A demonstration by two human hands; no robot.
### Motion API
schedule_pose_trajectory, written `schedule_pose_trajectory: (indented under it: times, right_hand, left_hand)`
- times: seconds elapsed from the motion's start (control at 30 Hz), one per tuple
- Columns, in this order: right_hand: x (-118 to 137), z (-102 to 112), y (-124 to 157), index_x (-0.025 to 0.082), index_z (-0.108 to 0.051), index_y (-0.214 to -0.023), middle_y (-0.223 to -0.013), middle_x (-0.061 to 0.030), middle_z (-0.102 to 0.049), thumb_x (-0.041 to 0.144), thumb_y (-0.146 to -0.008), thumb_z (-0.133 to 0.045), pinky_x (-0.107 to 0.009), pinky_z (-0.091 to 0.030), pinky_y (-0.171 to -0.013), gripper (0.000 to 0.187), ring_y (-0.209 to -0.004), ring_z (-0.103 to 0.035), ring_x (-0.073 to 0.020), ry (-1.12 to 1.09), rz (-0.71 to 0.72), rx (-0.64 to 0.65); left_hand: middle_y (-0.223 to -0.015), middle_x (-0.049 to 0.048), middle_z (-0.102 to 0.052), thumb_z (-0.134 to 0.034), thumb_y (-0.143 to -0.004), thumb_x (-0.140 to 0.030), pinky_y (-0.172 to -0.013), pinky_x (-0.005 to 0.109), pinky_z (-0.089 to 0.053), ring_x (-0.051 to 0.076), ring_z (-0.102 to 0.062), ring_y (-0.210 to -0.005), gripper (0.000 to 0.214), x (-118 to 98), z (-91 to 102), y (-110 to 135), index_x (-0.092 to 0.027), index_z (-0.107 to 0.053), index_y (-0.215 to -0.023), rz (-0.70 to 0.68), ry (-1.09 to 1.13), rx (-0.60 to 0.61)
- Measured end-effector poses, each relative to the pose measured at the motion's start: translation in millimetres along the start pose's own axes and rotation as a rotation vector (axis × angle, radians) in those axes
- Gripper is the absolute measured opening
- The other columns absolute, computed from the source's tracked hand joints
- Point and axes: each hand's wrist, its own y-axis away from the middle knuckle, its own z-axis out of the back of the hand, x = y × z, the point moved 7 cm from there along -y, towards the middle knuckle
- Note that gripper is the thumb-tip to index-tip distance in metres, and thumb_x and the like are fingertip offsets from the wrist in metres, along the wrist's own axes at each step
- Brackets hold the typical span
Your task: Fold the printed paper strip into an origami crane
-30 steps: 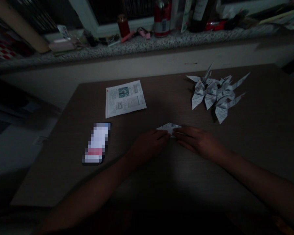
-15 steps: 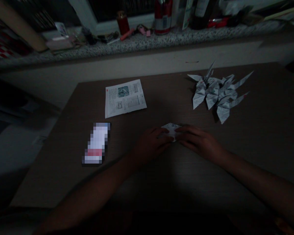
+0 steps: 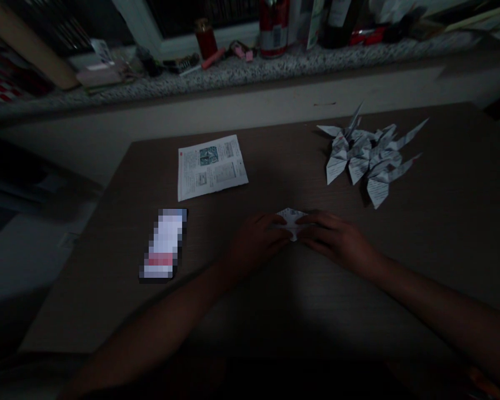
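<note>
Left hand [image 3: 256, 241] and right hand [image 3: 337, 239] held the folded paper [image 3: 290, 218] between narrow fingers, flat on the bench [image 3: 441, 233] near its middle; cranes [image 3: 366, 158] lay toward the far right corner.

A: The small folded paper piece [image 3: 290, 218]?
B: White, with fine grey print, like the pile of folded paper cranes [image 3: 366, 158]. The flat printed sheet [image 3: 211, 166] carries a teal picture; the wood-grain tabletop [image 3: 441, 233] is brown.

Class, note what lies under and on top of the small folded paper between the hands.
The folded paper lies on the brown table. The left hand and right hand rest fingers on its two ends, hiding those parts; its middle shows.
</note>
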Motion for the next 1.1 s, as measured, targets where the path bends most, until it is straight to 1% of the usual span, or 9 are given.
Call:
schedule_pose_trajectory:
  times: [0.2, 0.27, 0.33, 0.43, 0.57, 0.7, 0.8, 0.9, 1.1]
  right_hand:
    - [-1.4, 0.0, -0.2, 0.020, -0.074, -0.102, -0.125, -0.0135, -0.069, 0.019, -0.097, -0.066, -0.044, -0.059, -0.094, 0.009, -0.114, -0.068, -0.0291, -0.029, -0.054, -0.020]
    - [-1.0, -0.1, -1.7, 0.019, -0.074, -0.102, -0.120, -0.0140, -0.069, 0.019, -0.098, -0.065, -0.043, -0.059, -0.091, 0.010, -0.109, -0.069, -0.0281, -0.027, -0.069, -0.024]
    - [-0.1, -0.4, -4.0, 0.018, -0.073, -0.101, -0.110, -0.0131, -0.069, 0.020, -0.098, -0.064, -0.043, -0.059, -0.088, 0.010, -0.103, -0.069, -0.0274, -0.038, -0.071, -0.023]
    - [0.0, -0.5, -6.8, 0.018, -0.072, -0.100, -0.103, -0.0116, -0.070, 0.020, -0.098, -0.063, -0.044, -0.058, -0.086, 0.009, -0.100, -0.068, -0.0275, -0.061, -0.077, -0.022]
    - [-1.6, -0.6, -7.7, 0.020, -0.070, -0.101, -0.105, -0.0108, -0.071, 0.020, -0.099, -0.062, -0.045, -0.057, -0.087, 0.008, -0.101, -0.067, -0.0276, -0.074, -0.106, -0.021]
    - [-1.2, -0.1, -7.7, 0.020, -0.069, -0.102, -0.102, -0.0103, -0.072, 0.022, -0.100, -0.061, -0.043, -0.057, -0.085, 0.008, -0.098, -0.068, -0.0272, -0.060, -0.109, -0.035]
    - [-1.6, 0.9, -7.4, 0.021, -0.068, -0.107, -0.099, -0.0090, -0.073, 0.023, -0.102, -0.059, -0.041, -0.057, -0.083, 0.011, -0.095, -0.069, -0.0262, -0.043, -0.116, -0.047]
    - [-0.4, 0.3, -6.7, 0.020, -0.070, -0.106, -0.098, -0.0090, -0.073, 0.023, -0.102, -0.058, -0.041, -0.057, -0.082, 0.013, -0.094, -0.069, -0.0261, -0.011, -0.092, -0.025]
    - [-0.8, -1.8, -2.4, 0.022, -0.075, -0.109, -0.101, -0.0096, -0.074, 0.025, -0.103, -0.058, -0.041, -0.058, -0.082, 0.018, -0.096, -0.069, -0.0261, 0.025, -0.036, -0.014]
  left_hand:
    - [-0.131, 0.0063, -0.066, -0.066, -0.100, -0.031, -0.101, 0.043, -0.048, 0.026, -0.059, -0.122, 0.015, -4.6, 2.0, 2.3, -0.028, -0.078, -0.108, -0.023, -0.085, -0.043]
    - [-0.124, 0.0073, -0.067, -0.065, -0.101, -0.030, -0.098, 0.042, -0.049, 0.025, -0.060, -0.117, 0.015, -5.9, 1.9, 1.7, -0.025, -0.078, -0.106, -0.025, -0.095, -0.045]
    - [-0.112, 0.0065, -0.069, -0.065, -0.101, -0.029, -0.092, 0.038, -0.051, 0.022, -0.063, -0.106, 0.015, -4.5, -0.8, -0.2, -0.022, -0.077, -0.104, -0.010, -0.030, -0.019]
    - [-0.106, 0.0051, -0.069, -0.069, -0.098, -0.028, -0.088, 0.035, -0.052, 0.020, -0.065, -0.099, 0.011, 3.0, -3.6, -4.1, -0.021, -0.077, -0.102, 0.068, 0.112, -0.001]
    - [-0.105, 0.0044, -0.069, -0.071, -0.096, -0.025, -0.087, 0.035, -0.052, 0.020, -0.065, -0.099, 0.007, 9.0, -4.3, -7.7, -0.020, -0.075, -0.099, 0.160, 0.233, 0.017]
    - [-0.106, 0.0039, -0.068, -0.070, -0.097, -0.024, -0.089, 0.034, -0.052, 0.020, -0.066, -0.100, 0.005, 11.0, -3.5, -8.2, -0.021, -0.073, -0.098, 0.235, 0.287, 0.023]
    - [-0.106, 0.0034, -0.067, -0.068, -0.098, -0.025, -0.086, 0.032, -0.053, 0.019, -0.066, -0.098, 0.007, 13.3, -4.2, -6.7, -0.021, -0.070, -0.103, 0.284, 0.291, 0.012]
    - [-0.106, 0.0032, -0.068, -0.065, -0.101, -0.027, -0.085, 0.033, -0.053, 0.019, -0.066, -0.098, 0.010, 11.9, -4.7, -5.3, -0.021, -0.069, -0.107, 0.264, 0.221, 0.006]
    - [-0.111, 0.0057, -0.069, -0.058, -0.105, -0.029, -0.088, 0.034, -0.053, 0.020, -0.066, -0.100, 0.017, 2.7, -4.0, -2.3, -0.020, -0.072, -0.107, 0.110, 0.062, 0.002]
